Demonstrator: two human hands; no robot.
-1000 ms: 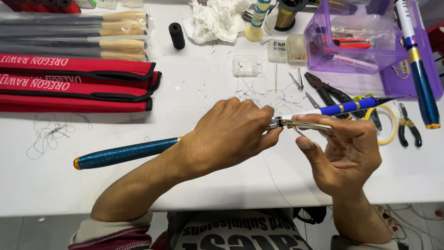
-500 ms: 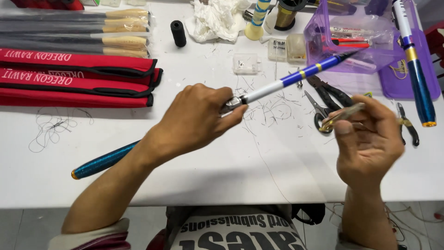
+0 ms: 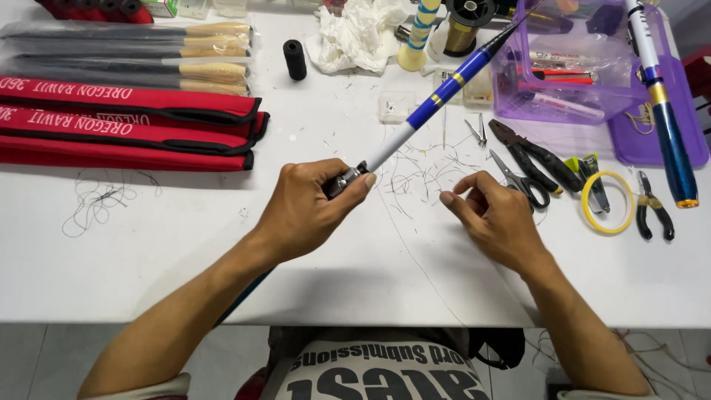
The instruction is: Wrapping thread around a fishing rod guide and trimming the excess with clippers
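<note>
My left hand (image 3: 307,211) is shut around a fishing rod (image 3: 433,100) at its dark metal grip section. The rod has a white and blue shaft with gold bands and slants up to the right, its tip reaching over the purple tray (image 3: 585,104). The butt end is hidden behind my left forearm. My right hand (image 3: 496,218) hovers just above the white table (image 3: 170,252), right of the rod, with loosely curled fingers and nothing visible in them. Black-handled scissors (image 3: 524,184) lie just beyond its fingertips.
Red rod bags (image 3: 126,126) and sleeved rods with wooden handles (image 3: 111,52) lie at the left. A black spool (image 3: 295,59), crumpled tissue (image 3: 355,37), black pliers (image 3: 537,155), a yellow ring (image 3: 609,201), small pliers (image 3: 655,215) and another blue rod (image 3: 670,126) are around. Thread clippings (image 3: 415,174) litter the middle.
My left hand has swung the rod from lying across the table to pointing up right. My right hand has let go of a small metal tool and come down near the table.
</note>
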